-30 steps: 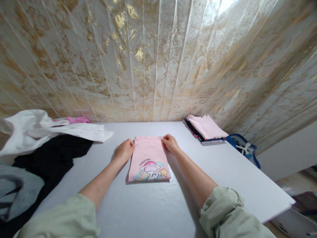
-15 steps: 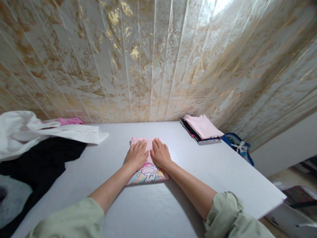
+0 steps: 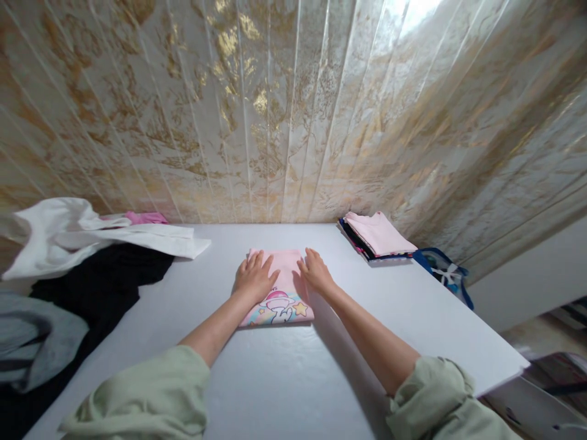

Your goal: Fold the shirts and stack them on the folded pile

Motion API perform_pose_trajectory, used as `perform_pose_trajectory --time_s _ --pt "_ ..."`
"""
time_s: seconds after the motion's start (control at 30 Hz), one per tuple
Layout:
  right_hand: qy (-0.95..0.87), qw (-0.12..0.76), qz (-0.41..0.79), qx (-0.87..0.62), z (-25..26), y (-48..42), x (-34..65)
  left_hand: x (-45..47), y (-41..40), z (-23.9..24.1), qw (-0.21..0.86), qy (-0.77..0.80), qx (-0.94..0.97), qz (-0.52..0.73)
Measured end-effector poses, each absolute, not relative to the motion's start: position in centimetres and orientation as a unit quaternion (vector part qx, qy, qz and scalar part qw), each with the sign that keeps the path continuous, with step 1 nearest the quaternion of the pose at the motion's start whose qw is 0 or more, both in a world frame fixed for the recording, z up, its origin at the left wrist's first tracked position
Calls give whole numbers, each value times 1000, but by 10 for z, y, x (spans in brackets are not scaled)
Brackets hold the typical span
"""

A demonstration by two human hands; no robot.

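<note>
1. Lying leftmost, clothes (image 3: pixel 110 269) are heaped on the surface (image 3: pixel 261 379).
2. The left hand (image 3: pixel 254 278) is laid flat, open, on the folded pink garment (image 3: pixel 288 275), mid-surface.
3. The right hand (image 3: pixel 317 272) is held open at its right edge; contact cannot be told.
4. Farther right, a stack (image 3: pixel 380 235) is set.

Person has 2 hands in view, 1 left hand (image 3: pixel 255 280) and 1 right hand (image 3: pixel 317 272), plus 2 green sleeves (image 3: pixel 147 397). 1 table (image 3: pixel 266 379). 1 printed pink garment (image 3: pixel 288 284), at least 2 stars (image 3: pixel 299 309) visible. 1 folded stack (image 3: pixel 378 235), layers too tight to count. 1 blue-trimmed bag (image 3: pixel 444 278). Loose clothes, at least 4 by colour: 1 white garment (image 3: pixel 55 235), 1 black garment (image 3: pixel 110 281), 1 grey garment (image 3: pixel 68 333), 1 pink cloth (image 3: pixel 147 217)
</note>
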State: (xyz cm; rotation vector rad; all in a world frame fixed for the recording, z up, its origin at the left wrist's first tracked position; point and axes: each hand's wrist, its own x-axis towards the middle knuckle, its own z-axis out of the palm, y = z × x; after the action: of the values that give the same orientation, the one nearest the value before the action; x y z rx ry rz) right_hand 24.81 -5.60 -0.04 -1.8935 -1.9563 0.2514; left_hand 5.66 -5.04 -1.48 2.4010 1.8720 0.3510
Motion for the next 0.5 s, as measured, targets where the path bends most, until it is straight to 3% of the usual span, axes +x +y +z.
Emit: perform_pose_trajectory --time_s 0.23,0.5 --pt "-785 164 46 -596 0 -74 230 67 -67 -6 44 604 790 96" --pt "-757 143 57 -635 -17 -55 220 52 -120 -16 72 501 858 84"
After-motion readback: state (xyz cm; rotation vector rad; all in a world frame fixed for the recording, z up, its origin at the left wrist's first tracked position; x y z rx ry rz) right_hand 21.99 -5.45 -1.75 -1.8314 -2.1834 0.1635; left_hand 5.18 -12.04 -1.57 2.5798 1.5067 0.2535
